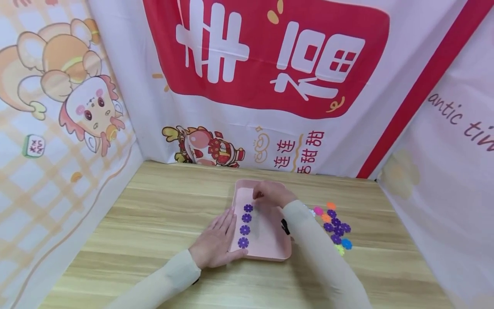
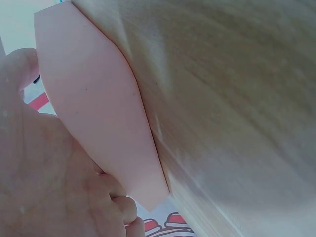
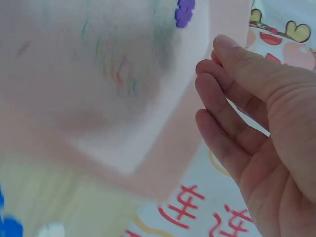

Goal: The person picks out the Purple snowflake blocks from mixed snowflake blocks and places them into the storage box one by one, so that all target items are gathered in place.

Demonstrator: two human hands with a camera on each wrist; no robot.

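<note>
A shallow pink tray [image 1: 266,231] lies on the table with a row of several purple snowflake discs [image 1: 245,230] along its left side. My left hand [image 1: 216,244] rests against the tray's left wall, fingers extended along it and thumb at the near left corner. In the left wrist view, that palm lies beside the outer pink wall [image 2: 94,98]. My right hand [image 1: 272,193] is over the tray's far end, beyond the row. The right wrist view shows its fingers bent and thumb close to the index finger, with nothing visible between them; one purple disc [image 3: 184,12] lies nearby.
Right of the tray, a loose pile of snowflake discs [image 1: 337,227] in purple, orange, pink, blue and yellow-green lies on the wooden table [image 1: 173,206]. Printed cloth walls [image 1: 247,103] stand behind and at both sides. A dark band [image 1: 285,226] shows at the right wrist.
</note>
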